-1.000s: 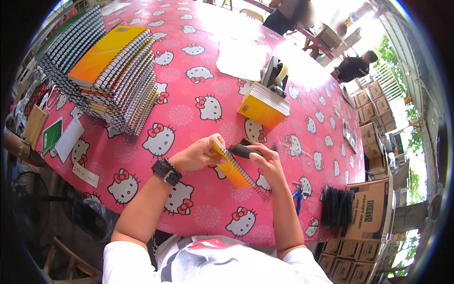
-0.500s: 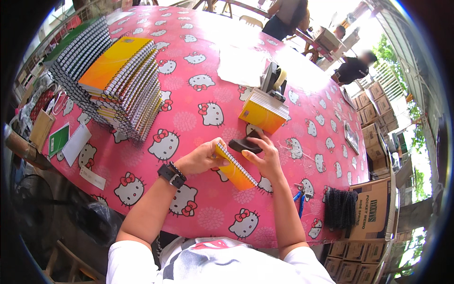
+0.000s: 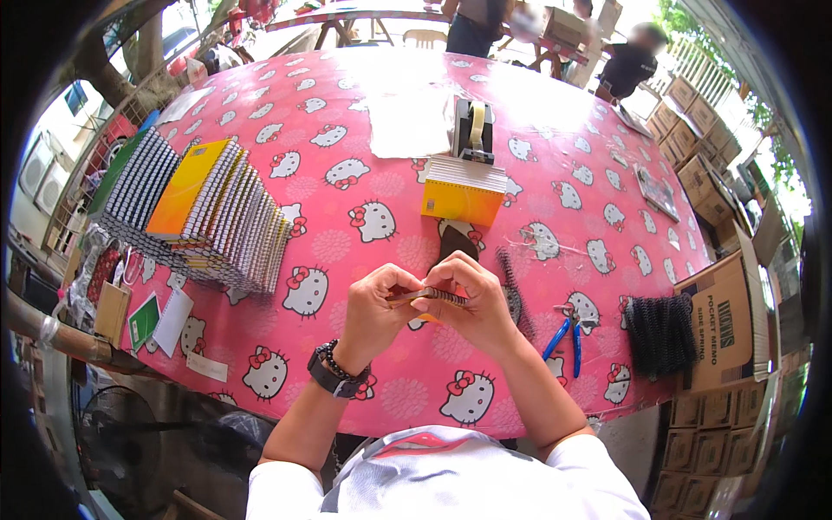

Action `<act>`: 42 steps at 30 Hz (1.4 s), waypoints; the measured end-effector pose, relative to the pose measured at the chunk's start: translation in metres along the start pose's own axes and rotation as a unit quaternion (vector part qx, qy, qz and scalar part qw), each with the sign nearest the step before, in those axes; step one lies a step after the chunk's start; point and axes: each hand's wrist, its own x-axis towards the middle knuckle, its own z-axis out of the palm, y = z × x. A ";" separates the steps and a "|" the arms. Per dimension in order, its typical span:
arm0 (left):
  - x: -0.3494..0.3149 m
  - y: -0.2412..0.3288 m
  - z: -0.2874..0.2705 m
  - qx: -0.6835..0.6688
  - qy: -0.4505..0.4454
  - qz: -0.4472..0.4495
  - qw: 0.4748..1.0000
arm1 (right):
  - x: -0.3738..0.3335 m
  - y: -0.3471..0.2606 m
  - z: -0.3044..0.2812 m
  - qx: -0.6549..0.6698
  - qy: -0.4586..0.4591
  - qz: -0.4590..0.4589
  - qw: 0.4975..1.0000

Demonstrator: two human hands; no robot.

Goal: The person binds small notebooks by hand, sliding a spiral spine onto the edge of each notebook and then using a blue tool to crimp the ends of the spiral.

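Both hands meet near the middle of the table around a small spiral notebook (image 3: 449, 296), seen nearly edge-on and mostly covered by fingers. My left hand (image 3: 379, 303) pinches one end of it, and my right hand (image 3: 468, 299) has thumb and fingers closed on its coiled edge. Just beyond the right fingers lies a dark, flat block (image 3: 458, 243), partly hidden by them. Farther off stands a row of yellow-covered pads (image 3: 462, 204), backed by a black tape dispenser (image 3: 474, 134). A loose black coil (image 3: 513, 282) lies beside my right hand.
Tall stacks of spiral notebooks (image 3: 195, 191) stand at the left. Blue-handled pliers (image 3: 568, 336), a bundle of black coils (image 3: 660, 336) and a cardboard box (image 3: 724, 325) are at the right. White paper (image 3: 407, 121) lies farther back. People (image 3: 637, 61) are beyond the table.
My right hand has let go of the dark block, which now lies on the table, and grips the notebook. The notebook has turned edge-on. The view has shifted.
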 end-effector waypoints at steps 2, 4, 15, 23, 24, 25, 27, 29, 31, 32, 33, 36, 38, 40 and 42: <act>-0.001 0.003 0.000 -0.023 -0.021 -0.008 0.999 | 0.001 0.001 -0.003 -0.014 -0.003 -0.042 0.999; -0.002 0.007 -0.001 -0.010 -0.032 0.008 0.999 | 0.000 0.001 -0.004 -0.036 -0.005 -0.054 0.998; -0.002 0.011 -0.007 -0.008 0.017 -0.033 0.999 | 0.000 -0.013 0.005 -0.064 0.025 -0.087 0.994; -0.006 0.028 -0.021 0.090 0.065 0.026 0.994 | 0.015 -0.022 0.016 -0.113 -0.009 -0.179 0.977; -0.007 0.031 -0.023 0.088 0.055 0.034 0.994 | 0.013 -0.022 0.013 -0.118 -0.065 -0.151 0.979; -0.006 0.035 -0.027 0.111 0.075 0.061 0.989 | 0.015 -0.023 0.012 -0.112 -0.060 -0.155 0.980; -0.008 0.047 -0.047 0.158 0.115 0.114 0.974 | 0.020 -0.031 0.010 -0.099 -0.051 -0.161 0.981; -0.002 0.067 -0.093 0.101 0.237 0.167 0.952 | 0.019 -0.022 -0.004 -0.147 -0.027 -0.135 0.979; 0.014 0.095 -0.140 0.067 0.362 0.238 0.899 | 0.016 -0.008 -0.017 -0.215 0.005 -0.105 0.971; 0.014 0.108 -0.160 0.121 0.397 0.251 0.875 | 0.015 -0.002 -0.015 -0.262 -0.052 -0.066 0.961; 0.016 0.118 -0.174 0.170 0.427 0.263 0.848 | 0.010 0.007 -0.012 -0.312 -0.101 -0.029 0.944; 0.018 0.111 -0.214 0.478 0.406 0.137 0.767 | -0.005 0.043 -0.001 -0.409 -0.197 0.054 0.889; 0.017 0.102 -0.225 0.529 0.391 0.091 0.747 | -0.010 0.075 0.002 -0.410 -0.201 0.083 0.886; 0.015 0.105 -0.217 0.465 0.376 0.041 0.800 | -0.008 0.094 0.000 -0.385 -0.154 0.042 0.909; 0.016 0.101 -0.218 0.420 0.369 0.069 0.826 | -0.004 0.095 -0.002 -0.368 -0.136 -0.016 0.920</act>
